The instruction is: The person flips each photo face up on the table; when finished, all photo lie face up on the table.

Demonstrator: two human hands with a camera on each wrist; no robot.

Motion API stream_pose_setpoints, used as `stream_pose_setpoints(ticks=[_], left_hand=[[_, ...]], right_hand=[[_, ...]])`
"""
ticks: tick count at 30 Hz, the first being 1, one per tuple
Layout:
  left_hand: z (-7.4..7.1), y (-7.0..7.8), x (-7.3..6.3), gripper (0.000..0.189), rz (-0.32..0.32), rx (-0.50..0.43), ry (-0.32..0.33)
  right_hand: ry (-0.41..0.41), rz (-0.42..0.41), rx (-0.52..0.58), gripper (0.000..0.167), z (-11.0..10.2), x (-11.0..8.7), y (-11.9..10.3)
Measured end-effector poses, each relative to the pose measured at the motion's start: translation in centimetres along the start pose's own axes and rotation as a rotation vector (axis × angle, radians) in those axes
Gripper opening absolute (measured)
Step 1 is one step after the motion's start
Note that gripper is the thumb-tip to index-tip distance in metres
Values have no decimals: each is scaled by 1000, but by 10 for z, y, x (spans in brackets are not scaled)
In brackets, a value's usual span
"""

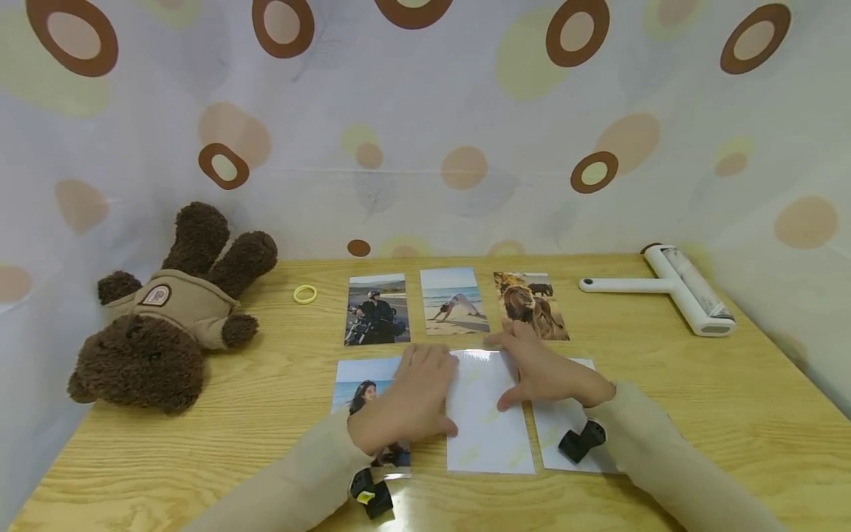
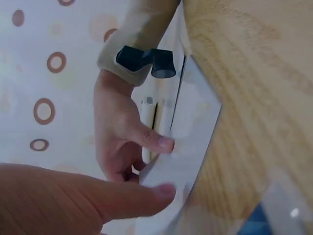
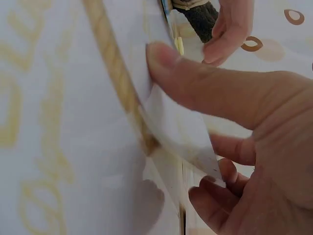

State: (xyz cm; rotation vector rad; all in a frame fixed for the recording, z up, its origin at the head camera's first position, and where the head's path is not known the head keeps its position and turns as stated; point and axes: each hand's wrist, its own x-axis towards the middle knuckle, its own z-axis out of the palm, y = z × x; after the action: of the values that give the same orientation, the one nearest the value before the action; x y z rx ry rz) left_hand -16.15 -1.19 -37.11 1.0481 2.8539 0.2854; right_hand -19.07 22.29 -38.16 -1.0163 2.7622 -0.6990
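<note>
A face-down photo (image 1: 490,440), its white back faintly printed in yellow, lies between the hands. My right hand (image 1: 545,369) grips its far right corner; in the right wrist view, the thumb (image 3: 195,83) lies over the white back and the fingertips are at the raised corner. My left hand (image 1: 415,399) is at the photo's left edge with fingers extended. Partly under this hand is a face-up photo of a woman by the sea (image 1: 362,391). Another face-down photo (image 1: 555,428) lies beneath the right wrist.
Behind the hands are photos of a motorcyclist (image 1: 375,310), a beach stretch (image 1: 455,301) and lions (image 1: 532,307). A brown teddy bear (image 1: 179,303) lies at left beside a yellow ring (image 1: 305,295). A white lint roller (image 1: 691,288) rests at right. A patterned curtain (image 1: 425,133) hangs behind the table.
</note>
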Motion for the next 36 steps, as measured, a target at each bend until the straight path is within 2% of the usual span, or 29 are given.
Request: stream_pose_setpoints(ticks=[2,4,6,9,11,14,16,20,25,29,32,36], left_hand=[[-4,-4,-1,66,-95,33,93],[-7,-8,0,60,-154,-5,146],[-9,-13,0,56,-147,-166,142],[-7,-16,3,53,-110,-521,63],[-6,-17,5,47,-98,-746,16],[-5,-17,8,40,-126,-964,-9],[-5,-15,9,39,-155,-1047,8],[-7,-11,8,39,-189,-1111,52],[-9,-5,6,37,-193,-1164,97],[-6,2,5,36,-164,-1247,107],[-1,8,4,38,-120,-1260,79],[4,11,3,45,-48,-1139,76]], right_hand=[[15,-11,34,68,1,2,2],[17,-16,68,60,0,3,3],[29,-23,89,58,-1,3,5],[48,-44,87,60,-4,2,7],[63,-51,76,68,-5,2,7],[89,-44,78,78,-5,2,4],[99,-41,100,74,-6,2,-1],[94,-87,153,43,-5,1,-12],[102,-136,141,23,-2,2,-20],[7,-138,302,6,-2,3,-20],[-86,-117,446,17,-3,2,-20],[-152,-71,531,37,-6,-1,-22]])
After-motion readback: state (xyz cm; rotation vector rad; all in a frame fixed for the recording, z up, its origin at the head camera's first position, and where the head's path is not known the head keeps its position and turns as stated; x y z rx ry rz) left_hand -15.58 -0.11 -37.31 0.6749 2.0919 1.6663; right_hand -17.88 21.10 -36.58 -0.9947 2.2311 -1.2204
